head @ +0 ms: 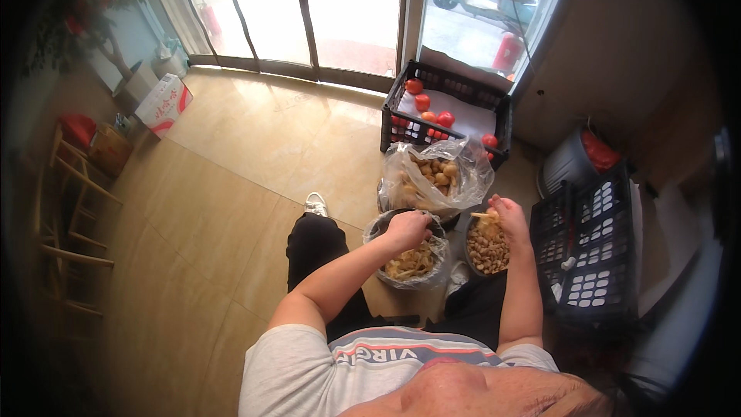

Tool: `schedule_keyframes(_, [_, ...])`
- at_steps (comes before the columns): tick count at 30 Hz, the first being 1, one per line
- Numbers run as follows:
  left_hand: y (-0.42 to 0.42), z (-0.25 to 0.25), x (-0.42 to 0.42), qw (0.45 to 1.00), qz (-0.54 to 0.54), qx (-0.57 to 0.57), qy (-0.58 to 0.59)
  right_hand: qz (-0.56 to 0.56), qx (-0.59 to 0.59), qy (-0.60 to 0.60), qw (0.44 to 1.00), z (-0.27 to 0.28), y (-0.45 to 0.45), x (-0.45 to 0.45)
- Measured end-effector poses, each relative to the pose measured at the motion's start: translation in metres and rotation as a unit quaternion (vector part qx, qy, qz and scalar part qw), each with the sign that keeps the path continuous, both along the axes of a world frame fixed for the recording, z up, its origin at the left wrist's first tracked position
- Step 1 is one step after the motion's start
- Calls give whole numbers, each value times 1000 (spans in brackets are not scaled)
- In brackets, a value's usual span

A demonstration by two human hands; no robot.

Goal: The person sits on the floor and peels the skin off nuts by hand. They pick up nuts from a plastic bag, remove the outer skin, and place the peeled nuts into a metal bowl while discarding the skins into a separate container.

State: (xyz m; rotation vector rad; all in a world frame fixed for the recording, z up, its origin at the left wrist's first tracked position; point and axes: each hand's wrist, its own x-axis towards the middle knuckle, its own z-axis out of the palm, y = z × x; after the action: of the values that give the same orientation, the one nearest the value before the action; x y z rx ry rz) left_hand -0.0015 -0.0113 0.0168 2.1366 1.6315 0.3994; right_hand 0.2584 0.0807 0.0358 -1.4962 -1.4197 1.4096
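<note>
My left hand [410, 229] is over a round container lined with clear plastic [444, 260], which holds pale yellow, strip-like pieces [414, 264]. Its fingers are bent and partly hidden, so whether they hold anything is unclear. Pale, stem-like pieces [487, 219] are pinched in my right hand [510, 220], above a round bowl filled with small light-brown pieces [486, 252]. Just beyond both containers, an open clear plastic bag [472, 188] contains round brown produce, apparently mushrooms [443, 174].
A black plastic crate [503, 127] with tomatoes [422, 102] stands by the glass doors. More black crates [590, 243] and a grey bin [570, 159] are at right. A white-and-red box [164, 105], potted plant [130, 78] and wooden chair [78, 249] are at left.
</note>
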Motion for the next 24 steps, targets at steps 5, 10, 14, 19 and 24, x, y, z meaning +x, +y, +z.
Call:
schedule_keyframes(5, [-3,5,7,972,26,150,-177,83,-180,269,943,-1,-16,-53])
schedule_keyframes(10, [-9,27,7,960,32,214,-180,127,-251,366,887,1,-30,-88])
schedule_keyframes(14, [-3,30,4,947,42,271,-165,165,-265,421,852,1,-32,-98])
schedule_keyframes(19, [1,19,-3,949,75,218,-216,187,-207,361,890,10,-40,-105])
schedule_keyframes(24, [6,24,-13,946,56,139,-288,188,-187,343,901,7,-41,-103])
